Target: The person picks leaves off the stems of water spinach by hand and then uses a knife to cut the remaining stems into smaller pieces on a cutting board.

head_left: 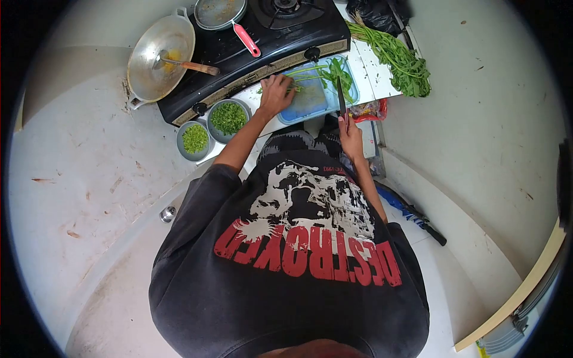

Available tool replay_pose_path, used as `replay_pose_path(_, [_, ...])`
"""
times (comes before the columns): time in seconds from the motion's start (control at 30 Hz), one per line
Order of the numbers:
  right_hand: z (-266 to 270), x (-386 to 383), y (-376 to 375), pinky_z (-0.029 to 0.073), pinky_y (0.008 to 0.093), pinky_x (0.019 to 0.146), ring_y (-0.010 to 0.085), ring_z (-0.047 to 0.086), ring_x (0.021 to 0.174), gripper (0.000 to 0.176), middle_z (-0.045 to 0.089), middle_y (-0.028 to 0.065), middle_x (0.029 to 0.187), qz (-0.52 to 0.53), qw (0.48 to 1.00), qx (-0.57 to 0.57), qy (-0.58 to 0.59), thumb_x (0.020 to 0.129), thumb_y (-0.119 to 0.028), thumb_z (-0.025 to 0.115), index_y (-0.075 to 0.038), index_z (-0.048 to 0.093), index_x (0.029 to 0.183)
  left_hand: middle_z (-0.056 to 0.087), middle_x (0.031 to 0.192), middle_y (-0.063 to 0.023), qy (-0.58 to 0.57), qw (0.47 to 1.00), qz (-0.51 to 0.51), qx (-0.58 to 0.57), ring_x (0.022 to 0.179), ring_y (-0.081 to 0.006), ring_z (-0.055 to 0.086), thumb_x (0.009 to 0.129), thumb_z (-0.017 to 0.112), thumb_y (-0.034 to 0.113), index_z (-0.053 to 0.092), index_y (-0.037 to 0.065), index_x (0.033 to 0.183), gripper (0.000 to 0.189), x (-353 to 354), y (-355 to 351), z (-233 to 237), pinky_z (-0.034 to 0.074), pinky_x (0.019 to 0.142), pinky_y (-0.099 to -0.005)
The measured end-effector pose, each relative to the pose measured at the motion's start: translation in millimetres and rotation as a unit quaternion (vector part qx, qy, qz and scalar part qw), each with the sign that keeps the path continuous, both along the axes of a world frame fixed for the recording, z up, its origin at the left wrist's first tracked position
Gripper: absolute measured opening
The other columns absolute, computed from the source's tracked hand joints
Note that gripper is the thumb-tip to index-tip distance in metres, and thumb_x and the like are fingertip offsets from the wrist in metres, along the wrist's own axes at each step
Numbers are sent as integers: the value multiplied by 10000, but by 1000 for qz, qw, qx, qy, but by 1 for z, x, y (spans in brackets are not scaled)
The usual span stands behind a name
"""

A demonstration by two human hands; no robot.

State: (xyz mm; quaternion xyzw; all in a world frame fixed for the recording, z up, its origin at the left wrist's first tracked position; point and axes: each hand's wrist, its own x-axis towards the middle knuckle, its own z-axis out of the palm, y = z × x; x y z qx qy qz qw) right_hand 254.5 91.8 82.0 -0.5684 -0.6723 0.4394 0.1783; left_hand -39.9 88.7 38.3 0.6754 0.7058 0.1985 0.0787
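My left hand (276,94) is closed around the stem ends of some leafy greens (338,76), at the left side of a blue plastic tray (287,117). The stems stretch right across the tray to broad green leaves. A knife (341,95) is gripped by its handle in my right hand (351,136), just in front of the tray's right part. Its blade points away from me and overlaps the leaves in this view. Left of the tray stand a grey bowl (210,126) of chopped dark greens (229,117) and a smaller bowl (181,150) of paler chopped pieces (195,138).
A black gas stove (262,59) lies behind the tray, bearing a wok (145,62) with a wooden-handled ladle (200,67) and a red-handled pan (246,40). More leafy greens (406,68) and a black plastic bag (376,15) are at the right.
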Motion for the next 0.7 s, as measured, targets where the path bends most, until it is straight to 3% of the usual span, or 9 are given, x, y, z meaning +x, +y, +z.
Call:
replay_pose_path(0.03, [0,-2,2,463,475,586,447,649,663,401,610,247,688,6,1000,12,-1,1048,-375,514,15,601,1009,610,1064,-49,-1,1000,10,13,1027,-269,549,870,673,171,662,130,1156,289,-2,4,-3,345,884,-476])
replay_pose_path(0.47, [2,-9,5,476,502,635,469,653,723,400,628,256,712,-14,1000,-17,-10,1046,-395,505,-7,600,1044,615,1027,-37,110,993,-30,-7,1022,-252,547,843,654,141,711,144,1063,227,-10,25,-2,344,845,-490])
replay_pose_path(0.7, [5,-11,2,479,515,641,477,655,736,397,631,259,713,-13,999,-32,-18,1040,-397,513,-14,611,1078,598,1018,-57,121,992,31,-13,1002,-262,538,884,640,162,666,113,1034,160,-3,27,-2,337,833,-483])
